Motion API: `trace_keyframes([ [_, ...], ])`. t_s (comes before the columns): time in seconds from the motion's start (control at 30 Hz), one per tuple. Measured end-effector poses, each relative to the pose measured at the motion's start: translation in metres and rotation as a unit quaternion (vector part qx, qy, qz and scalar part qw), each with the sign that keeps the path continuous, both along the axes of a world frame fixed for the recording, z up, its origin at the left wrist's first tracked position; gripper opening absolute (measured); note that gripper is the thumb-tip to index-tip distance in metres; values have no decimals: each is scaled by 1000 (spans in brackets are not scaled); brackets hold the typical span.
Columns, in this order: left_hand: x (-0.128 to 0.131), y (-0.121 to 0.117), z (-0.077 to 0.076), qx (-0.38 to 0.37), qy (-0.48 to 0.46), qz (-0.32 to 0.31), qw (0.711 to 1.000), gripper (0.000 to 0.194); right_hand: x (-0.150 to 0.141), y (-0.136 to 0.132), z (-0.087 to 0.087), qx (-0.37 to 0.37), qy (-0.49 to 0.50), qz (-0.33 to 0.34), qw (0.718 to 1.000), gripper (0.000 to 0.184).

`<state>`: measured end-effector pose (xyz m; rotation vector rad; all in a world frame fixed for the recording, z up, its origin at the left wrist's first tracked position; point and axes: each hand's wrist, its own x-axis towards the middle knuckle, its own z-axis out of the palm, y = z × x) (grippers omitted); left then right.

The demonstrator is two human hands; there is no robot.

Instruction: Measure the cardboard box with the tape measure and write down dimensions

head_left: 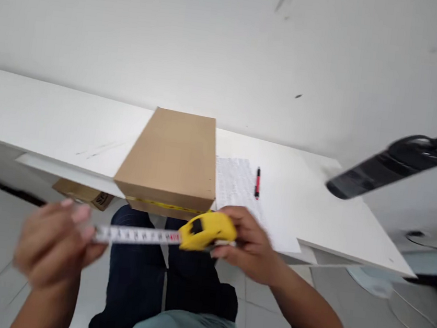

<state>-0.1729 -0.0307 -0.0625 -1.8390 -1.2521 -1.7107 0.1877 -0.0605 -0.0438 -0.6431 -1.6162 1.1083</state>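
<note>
Tape measure: its yellow case was just below the centre of the frame, over the person's lap, with the white blade drawn out leftward.
Left hand: blurred, at the lower left; its fingers pinched the blade's outer end.
Right hand: its fingers held the case from the right side, thumb beneath.
Box: brown and closed, it sat on the white table, with a yellow strip across its near side.
Papers: they lay right of the box, with a red and black pen on them.
Bottle: dark, at the right of the frame, it looked tilted.
</note>
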Motion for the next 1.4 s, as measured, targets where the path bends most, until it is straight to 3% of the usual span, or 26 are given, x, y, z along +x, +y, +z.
trace_keyframes([
  [0.07,-21,31,7,155,56,98,982,24,25,9,1,33,-2,-130,991,45],
  [0.1,-30,44,11,175,85,120,974,17,37,15,1,46,4,-189,981,46],
  [0.17,-40,62,15,138,113,112,977,14,56,25,-2,47,3,-264,963,47],
  [0.23,-39,68,15,69,103,69,990,12,64,30,-6,38,-25,-297,954,48],
  [0.33,-24,63,10,-11,65,-38,997,22,59,26,-7,65,-95,-312,943,50],
  [0.47,4,50,7,-71,101,-163,979,48,40,19,-2,144,-168,-282,934,57],
  [0.67,20,51,5,-68,144,-155,975,56,39,22,-3,146,-190,-305,922,58],
  [0.9,26,52,1,-75,113,-156,978,61,43,26,-8,126,-192,-312,922,57],
  [1.0,35,71,3,-59,100,-113,987,51,40,43,-5,123,-182,-306,926,56],
  [1.1,41,93,9,-5,100,-20,995,28,35,69,1,140,-157,-302,930,52],
  [1.17,42,93,15,16,110,31,993,22,31,77,6,143,-123,-290,938,50],
  [1.23,47,74,18,35,127,46,990,29,30,73,11,119,-78,-243,960,47],
  [1.3,61,44,13,85,131,16,988,43,29,57,14,69,-37,-148,986,44],
  [1.4,99,5,-4,124,116,-132,977,46,28,25,13,-13,-20,7,1000,40],
])
